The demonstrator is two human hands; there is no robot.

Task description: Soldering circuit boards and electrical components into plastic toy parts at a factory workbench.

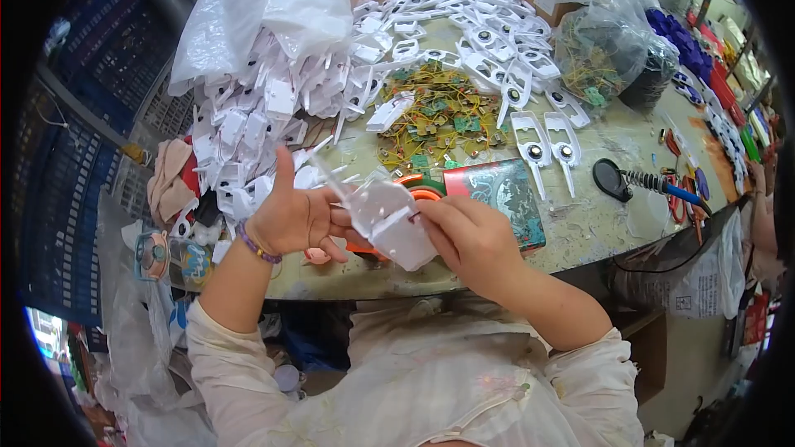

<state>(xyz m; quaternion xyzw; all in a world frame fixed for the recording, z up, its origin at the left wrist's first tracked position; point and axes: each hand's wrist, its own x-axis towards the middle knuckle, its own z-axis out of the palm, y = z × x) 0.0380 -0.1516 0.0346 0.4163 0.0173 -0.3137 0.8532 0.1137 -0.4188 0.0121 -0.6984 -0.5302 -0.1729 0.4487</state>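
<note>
In front of my chest is a white plastic housing half (402,236) with a thin handle, tilted with its inner side facing up. My right hand (482,242) pinches its right edge, where a small dark red bit shows at the fingertips. At its left, my left hand (290,217) is palm up, thumb raised and fingers spread, the fingertips reaching beside the handle and partly hidden by it. Behind the housing, orange and green rings (426,189) are partly covered. A flat red and dark green box (505,199) lies beyond my right hand.
Wired green circuit boards (439,108) are heaped mid-table. White housings (257,108) spill from a plastic bag (269,4) at left; others with black round inserts (497,45) spread behind. At right are a soldering iron (675,190) and a round black holder (611,178).
</note>
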